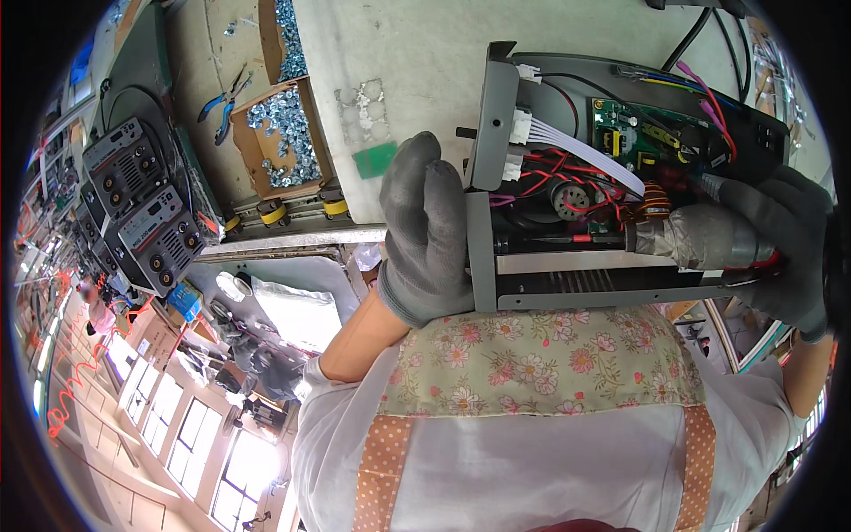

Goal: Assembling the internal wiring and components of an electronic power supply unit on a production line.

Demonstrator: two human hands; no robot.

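A grey metal case stands open in front of me, with a green circuit board, a white ribbon cable, red wires and a copper coil inside. My left hand, in a grey glove, lies along the case's left end with its fingers stretched out. The left thumb is hard to make out. On the right, my gloved right hand is closed round a power screwdriver with a taped body. Its long bit, banded red, points left inside the case, near the front wall. The tip's contact is unclear.
Two cardboard boxes of small metal screws sit beyond my left hand, beside blue-handled pliers. A green patch lies on the worktop. Two dark boxes with knobs stand far left; black cables run behind the case.
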